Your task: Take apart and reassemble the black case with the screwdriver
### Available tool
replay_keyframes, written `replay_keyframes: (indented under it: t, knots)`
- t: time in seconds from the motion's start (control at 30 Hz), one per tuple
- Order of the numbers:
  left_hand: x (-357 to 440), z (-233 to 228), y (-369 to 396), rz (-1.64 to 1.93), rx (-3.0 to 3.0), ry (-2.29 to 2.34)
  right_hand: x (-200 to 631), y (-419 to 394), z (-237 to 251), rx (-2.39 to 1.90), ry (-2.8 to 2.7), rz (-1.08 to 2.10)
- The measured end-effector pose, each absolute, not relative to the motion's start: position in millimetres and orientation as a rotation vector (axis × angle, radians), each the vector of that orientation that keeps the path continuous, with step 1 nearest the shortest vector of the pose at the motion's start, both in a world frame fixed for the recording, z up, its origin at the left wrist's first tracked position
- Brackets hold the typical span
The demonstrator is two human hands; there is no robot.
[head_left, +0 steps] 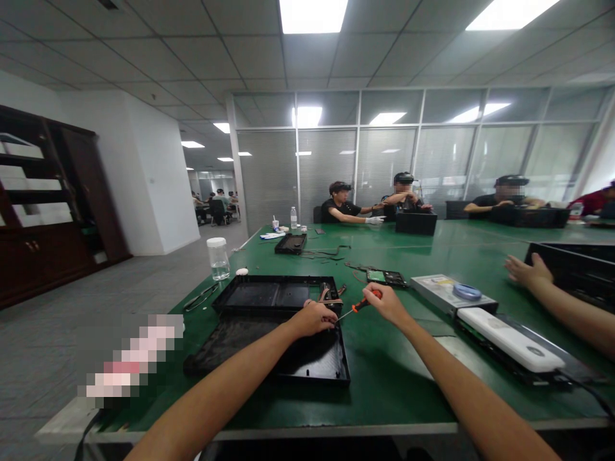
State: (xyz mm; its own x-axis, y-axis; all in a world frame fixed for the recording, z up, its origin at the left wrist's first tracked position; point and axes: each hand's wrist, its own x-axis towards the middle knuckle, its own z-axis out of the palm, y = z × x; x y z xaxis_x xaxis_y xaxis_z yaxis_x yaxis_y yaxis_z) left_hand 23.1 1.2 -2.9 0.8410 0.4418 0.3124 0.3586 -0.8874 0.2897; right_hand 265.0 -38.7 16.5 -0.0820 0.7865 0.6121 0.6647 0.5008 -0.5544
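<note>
A screwdriver point(361, 305) with a red and black handle is gripped in my right hand point(388, 303), its thin shaft slanting down to the left. Its tip meets the fingertips of my left hand point(317, 317), which are closed together at the near casing's far right corner. Whatever they pinch is too small to make out. The near half of a black plastic casing point(317, 358) lies flat in front of me, with small posts along its edge. Behind it lies the other black casing half point(259, 295), with a bundle of wires point(331, 293) at its right end.
Right of my hands are a circuit board point(382, 276), a grey metal drive point(442, 289), a blue tape roll point(467, 292) and a white power strip point(509, 339). A lidded jar point(219, 259) and glasses point(200, 297) lie left. A co-worker's hand point(528, 272) reaches in from the right.
</note>
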Motion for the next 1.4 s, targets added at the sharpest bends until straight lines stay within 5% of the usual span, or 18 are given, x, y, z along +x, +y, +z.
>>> replay_keyframes:
  t: [0.5,0.83,1.4]
  knots:
    - [21.9,1.5,-2.5,0.549,2.861,0.626,261.8,-45.0,22.1,-1.197,-1.858,0.047]
    - [18.4,1.0,-7.1,0.580,2.811,0.707,194.3,-85.1,89.6,-1.616,-2.249,-0.600]
    - [12.9,0.4,-7.0,0.605,2.785,0.709,172.6,-75.2,129.8,-1.688,-2.556,-0.498]
